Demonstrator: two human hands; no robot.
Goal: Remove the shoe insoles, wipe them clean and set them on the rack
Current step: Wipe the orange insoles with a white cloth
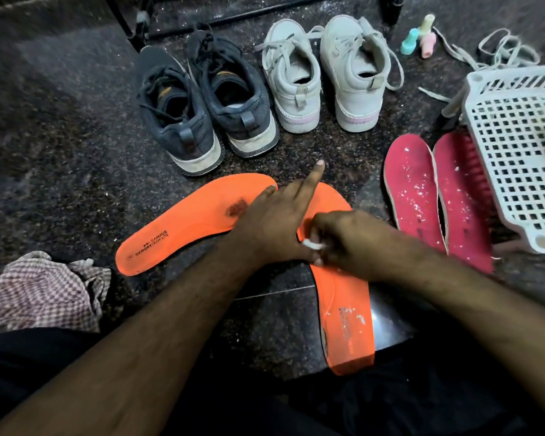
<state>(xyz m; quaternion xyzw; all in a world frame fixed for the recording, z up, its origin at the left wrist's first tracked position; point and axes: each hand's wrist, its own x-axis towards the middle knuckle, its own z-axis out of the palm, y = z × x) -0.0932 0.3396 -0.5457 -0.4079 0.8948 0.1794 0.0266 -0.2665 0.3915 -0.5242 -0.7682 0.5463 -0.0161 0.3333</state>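
Two orange insoles lie on the dark stone floor: one flat to the left, with a dark stain, and one running toward me. My left hand rests across the nearer insole with straight fingers, one finger raised. My right hand pinches a small white wad against that insole. Two pink insoles flecked with white bits lie to the right, next to a white plastic rack.
A dark grey pair of shoes and a white pair stand beyond the insoles. A checked cloth lies at the left. Three small pastel bottles and loose laces sit at the back right.
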